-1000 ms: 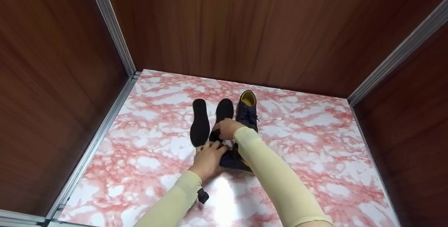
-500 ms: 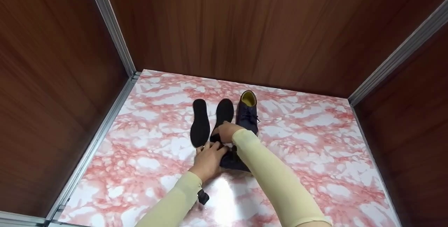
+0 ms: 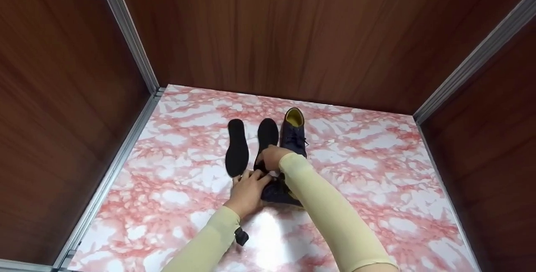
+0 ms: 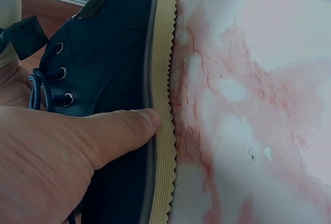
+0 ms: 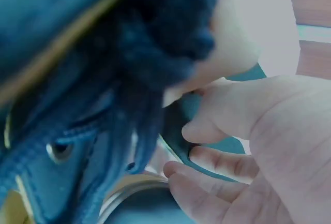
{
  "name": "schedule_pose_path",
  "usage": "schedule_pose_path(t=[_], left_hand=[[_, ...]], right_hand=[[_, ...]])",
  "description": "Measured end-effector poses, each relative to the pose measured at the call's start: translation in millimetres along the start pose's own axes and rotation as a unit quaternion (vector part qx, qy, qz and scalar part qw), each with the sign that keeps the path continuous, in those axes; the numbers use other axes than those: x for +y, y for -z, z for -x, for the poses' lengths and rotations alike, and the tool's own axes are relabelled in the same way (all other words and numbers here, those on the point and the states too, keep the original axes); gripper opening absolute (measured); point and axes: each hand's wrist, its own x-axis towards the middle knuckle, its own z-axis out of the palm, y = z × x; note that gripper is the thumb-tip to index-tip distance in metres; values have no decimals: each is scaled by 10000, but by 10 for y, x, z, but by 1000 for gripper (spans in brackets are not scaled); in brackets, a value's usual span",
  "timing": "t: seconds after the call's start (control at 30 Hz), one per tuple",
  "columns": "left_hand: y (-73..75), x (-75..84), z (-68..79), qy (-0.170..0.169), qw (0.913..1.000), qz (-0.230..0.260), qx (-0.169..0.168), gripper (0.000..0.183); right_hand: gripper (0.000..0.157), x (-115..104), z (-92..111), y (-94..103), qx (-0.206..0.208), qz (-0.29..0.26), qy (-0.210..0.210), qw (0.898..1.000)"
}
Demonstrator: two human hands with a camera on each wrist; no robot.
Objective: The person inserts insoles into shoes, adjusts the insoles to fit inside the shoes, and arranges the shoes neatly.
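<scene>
A dark blue lace-up shoe [image 3: 278, 192] with a cream ridged sole lies crosswise near the person. My left hand [image 3: 247, 192] grips it toward the left end, and in the left wrist view the thumb [image 4: 129, 131] presses the upper beside the sole. Just beyond, my right hand [image 3: 274, 157] pinches the lower end of a black insole [image 3: 268, 131], whose wide end points away. Thumb and fingertips of the right hand [image 5: 243, 146] meet at the insole's edge in the right wrist view, behind blurred laces. The right sleeve hides the shoe's right end.
Left of the held insole lies a second black insole [image 3: 237, 148]. The other dark blue shoe [image 3: 293, 136], yellow inside, stands to the right. Brown panels [image 3: 268, 33] with metal edges wall in the red-and-white marbled floor [image 3: 356, 188] on three sides.
The insole's lower end has shifted slightly right along with the right hand's fingers. The left hand keeps its grip on the shoe. The head view has tilted a little.
</scene>
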Motion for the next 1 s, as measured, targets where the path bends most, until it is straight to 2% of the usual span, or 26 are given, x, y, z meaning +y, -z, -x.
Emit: schedule_pose_path(t=[0.17, 0.3, 0.63, 0.8, 1.0], left_hand=[[-8, -6, 13, -27, 10000, 13, 73, 72], [-14, -8, 17, -89, 9999, -61, 126, 68], [-15, 2, 25, -21, 9999, -171, -4, 66], [-11, 1, 34, -13, 9999, -156, -21, 66], [-19, -11, 19, -9, 9999, -115, -24, 68]], right_hand=[[24, -26, -65, -7, 617, -292, -398, 9969], [19, -63, -107, -22, 983, -225, -554, 9934], [21, -203, -43, -42, 964, 147, -283, 9948], [22, -183, -107, -72, 955, 113, -184, 9952], [19, -156, -153, -87, 1036, 402, 19, 9938]])
